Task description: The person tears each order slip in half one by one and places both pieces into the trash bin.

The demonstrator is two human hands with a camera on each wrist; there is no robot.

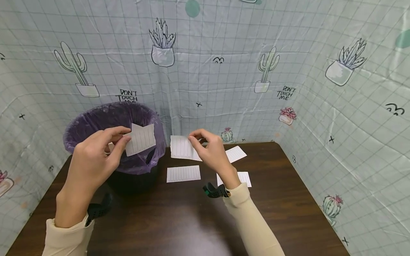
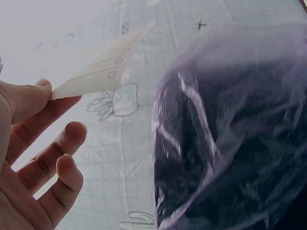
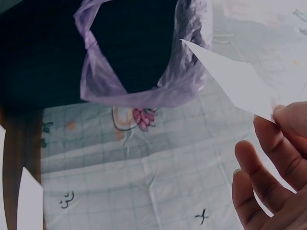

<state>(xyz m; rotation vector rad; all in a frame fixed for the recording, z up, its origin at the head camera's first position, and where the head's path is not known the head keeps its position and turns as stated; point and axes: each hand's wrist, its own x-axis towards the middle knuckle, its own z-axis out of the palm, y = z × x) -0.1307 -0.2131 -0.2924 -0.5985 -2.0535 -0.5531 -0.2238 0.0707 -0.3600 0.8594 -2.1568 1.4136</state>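
L hand (image 1: 91,156) pinching jagged paper (image 1: 141,140), R hand (image 1: 211,148) pinching lined slip (image 1: 180,147), bin (image 1: 134,183) partly hidden bhd L hand

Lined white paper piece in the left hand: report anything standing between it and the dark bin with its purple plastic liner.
Nothing visible stands between the paper piece in the left hand and the open bin.

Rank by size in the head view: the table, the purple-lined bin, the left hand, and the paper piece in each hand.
1. Table
2. Purple-lined bin
3. Left hand
4. Left-hand paper and right-hand paper, unranked: they look alike, and the right hand hides part of its piece.
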